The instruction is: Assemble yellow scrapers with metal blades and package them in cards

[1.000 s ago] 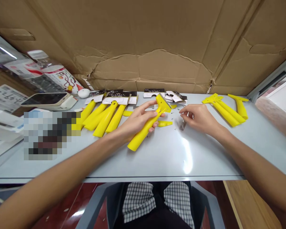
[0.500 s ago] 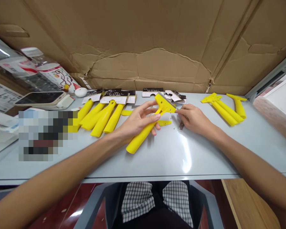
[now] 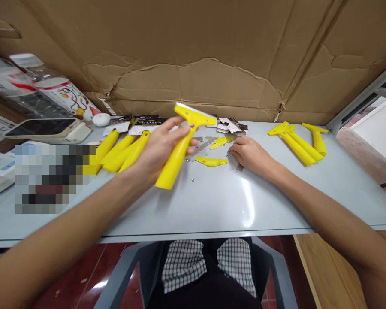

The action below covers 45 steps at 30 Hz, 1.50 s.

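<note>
My left hand (image 3: 154,148) is closed round the handle of a yellow scraper (image 3: 172,163), raised over the table with its wide head tilted up. A metal edge shows along that head. On the tabletop my right hand (image 3: 252,156) has its fingers curled down and pressed together; what they hold, if anything, is hidden. Beside it lie a long yellow plate (image 3: 211,162), a second yellow plate (image 3: 221,142) and a flat metal blade (image 3: 205,146). Several small nuts or screws are scattered around, one nut (image 3: 193,180) nearer to me.
More yellow scraper handles (image 3: 133,150) with black-and-white cards lie at the left, others (image 3: 300,146) at the right. Crumpled cards (image 3: 231,125) sit at the back against a cardboard wall (image 3: 193,81). A phone (image 3: 41,128), a bottle (image 3: 64,92) and a white oval object (image 3: 101,119) crowd the left.
My left hand has carried the scraper left and up, away from my right hand. The right hand has lowered to the tabletop. The yellow plates and blade are now more exposed.
</note>
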Tool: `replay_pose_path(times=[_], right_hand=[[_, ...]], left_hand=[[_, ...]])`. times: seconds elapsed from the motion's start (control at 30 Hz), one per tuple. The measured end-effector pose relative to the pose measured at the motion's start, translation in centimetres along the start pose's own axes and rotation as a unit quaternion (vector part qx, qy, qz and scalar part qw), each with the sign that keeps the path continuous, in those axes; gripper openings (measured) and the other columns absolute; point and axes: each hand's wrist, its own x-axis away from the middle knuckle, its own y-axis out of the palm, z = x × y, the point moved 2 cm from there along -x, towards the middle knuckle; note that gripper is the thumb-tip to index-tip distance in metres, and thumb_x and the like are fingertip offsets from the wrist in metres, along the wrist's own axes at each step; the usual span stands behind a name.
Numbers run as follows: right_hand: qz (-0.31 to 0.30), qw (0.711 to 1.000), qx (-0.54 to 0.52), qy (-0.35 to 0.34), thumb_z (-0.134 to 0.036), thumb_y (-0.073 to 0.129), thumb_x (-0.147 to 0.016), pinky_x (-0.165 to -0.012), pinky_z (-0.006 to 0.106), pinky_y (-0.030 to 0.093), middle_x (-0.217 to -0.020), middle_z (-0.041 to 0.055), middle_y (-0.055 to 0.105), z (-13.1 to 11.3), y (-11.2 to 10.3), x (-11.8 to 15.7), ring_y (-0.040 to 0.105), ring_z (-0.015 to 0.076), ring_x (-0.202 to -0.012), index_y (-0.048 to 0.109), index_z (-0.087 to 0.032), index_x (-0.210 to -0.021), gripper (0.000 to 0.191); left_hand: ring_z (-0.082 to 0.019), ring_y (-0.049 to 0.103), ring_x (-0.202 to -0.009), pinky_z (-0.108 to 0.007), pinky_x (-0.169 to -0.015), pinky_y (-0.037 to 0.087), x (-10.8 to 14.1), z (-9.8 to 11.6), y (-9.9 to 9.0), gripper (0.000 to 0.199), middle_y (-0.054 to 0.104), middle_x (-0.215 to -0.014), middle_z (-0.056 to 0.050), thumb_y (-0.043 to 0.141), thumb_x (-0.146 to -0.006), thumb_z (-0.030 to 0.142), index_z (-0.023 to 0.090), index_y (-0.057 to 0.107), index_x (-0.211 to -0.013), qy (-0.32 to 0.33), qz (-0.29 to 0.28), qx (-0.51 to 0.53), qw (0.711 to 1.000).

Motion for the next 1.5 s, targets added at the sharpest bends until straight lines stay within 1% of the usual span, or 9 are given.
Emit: replay_pose_path(times=[0.1, 0.2, 0.4, 0.57, 0.73, 1.0, 1.27, 1.43, 1.5], right_hand=[[0.008, 0.999, 0.047, -0.003, -0.014, 0.056, -0.099, -0.086, 0.041, 0.055, -0.092, 0.0106, 0.071, 0.7, -0.1, 0.3, 0.067, 0.0267, -0.096, 0.078, -0.022, -0.091, 0.025], [0.017, 0.997, 0.075, -0.009, -0.015, 0.053, -0.100, -0.087, 0.044, 0.057, -0.096, 0.0121, 0.072, 1.1, -0.3, 0.5, 0.069, 0.0281, -0.097, 0.079, -0.021, -0.092, 0.028], [0.086, 0.996, 0.020, -0.010, -0.019, 0.058, -0.099, -0.080, 0.042, 0.056, -0.101, 0.0103, 0.076, 0.2, -2.4, 1.2, 0.068, 0.0226, -0.082, 0.079, -0.021, -0.097, 0.022], [0.145, 0.983, -0.109, 0.023, -0.029, 0.068, -0.098, -0.076, 0.038, 0.055, -0.097, 0.0071, 0.080, -1.2, -3.6, 1.5, 0.070, 0.0215, -0.084, 0.079, -0.022, -0.097, 0.013], [0.140, 0.948, -0.277, 0.066, -0.042, 0.077, -0.096, -0.077, 0.037, 0.059, -0.102, 0.0069, 0.079, -2.4, -2.9, 1.5, 0.072, 0.0225, -0.094, 0.079, -0.022, -0.097, 0.020], [0.101, 0.904, -0.403, 0.101, -0.046, 0.089, -0.088, -0.063, 0.031, 0.064, -0.131, 0.0106, 0.069, -2.9, -1.4, 1.9, 0.070, 0.0248, -0.111, 0.084, -0.024, -0.095, 0.024], [0.064, 0.911, -0.391, 0.117, -0.054, 0.089, -0.086, -0.055, 0.030, 0.064, -0.132, 0.0127, 0.068, -2.9, -1.1, 1.9, 0.070, 0.0214, -0.096, 0.084, -0.021, -0.095, 0.035], [0.075, 0.907, -0.395, 0.126, -0.053, 0.089, -0.086, -0.053, 0.030, 0.062, -0.135, 0.0125, 0.066, -2.8, -1.2, 1.9, 0.069, 0.0239, -0.101, 0.083, -0.022, -0.096, 0.033], [0.077, 0.910, -0.392, 0.113, -0.050, 0.088, -0.087, -0.060, 0.032, 0.063, -0.134, 0.0115, 0.067, -3.1, -1.2, 1.9, 0.070, 0.0252, -0.106, 0.084, -0.023, -0.095, 0.028]], left_hand=[[-0.009, 0.070, -0.070, -0.013, -0.051, 0.056, -0.6, 1.9, -0.8, 0.014, 0.076, -0.116, -0.005, 0.068, -0.101, 0.017, 0.023, 0.070, -0.112, 0.021, 0.019, 0.030, 0.999], [-0.008, 0.068, -0.069, -0.012, -0.050, 0.054, -0.7, 2.0, -0.7, 0.010, 0.075, -0.115, -0.005, 0.065, -0.103, 0.016, 0.022, 0.069, -0.111, 0.001, 0.022, 0.036, 0.999], [-0.010, 0.071, -0.064, -0.019, -0.048, 0.058, 0.6, -1.6, 1.2, 0.021, 0.076, -0.124, -0.013, 0.069, -0.100, 0.013, 0.017, 0.066, -0.121, -0.089, 0.014, 0.030, 0.995], [-0.015, 0.077, -0.068, -0.025, -0.054, 0.065, 2.5, -4.5, 2.5, 0.030, 0.078, -0.127, -0.016, 0.073, -0.101, 0.015, 0.017, 0.064, -0.129, -0.150, -0.050, 0.054, 0.986], [-0.020, 0.081, -0.076, -0.033, -0.064, 0.071, 3.7, -5.7, 2.8, 0.038, 0.074, -0.120, -0.012, 0.079, -0.096, 0.017, 0.018, 0.061, -0.130, -0.101, -0.090, 0.061, 0.989], [-0.020, 0.081, -0.077, -0.036, -0.067, 0.071, 4.3, -6.5, 2.7, 0.044, 0.063, -0.127, -0.012, 0.081, -0.095, 0.028, 0.018, 0.060, -0.133, -0.041, -0.135, 0.008, 0.990], [-0.020, 0.080, -0.087, -0.039, -0.092, 0.065, 3.9, -6.8, 2.2, 0.035, 0.070, -0.113, -0.008, 0.079, -0.096, 0.027, 0.018, 0.064, -0.127, 0.013, -0.135, -0.045, 0.990], [-0.019, 0.078, -0.083, -0.038, -0.084, 0.065, 3.9, -6.9, 2.5, 0.034, 0.068, -0.114, -0.008, 0.078, -0.096, 0.028, 0.019, 0.063, -0.125, 0.013, -0.142, -0.045, 0.989], [-0.018, 0.077, -0.081, -0.037, -0.081, 0.065, 4.1, -6.8, 2.7, 0.033, 0.067, -0.114, -0.008, 0.078, -0.096, 0.027, 0.018, 0.063, -0.124, 0.010, -0.158, -0.048, 0.986]])
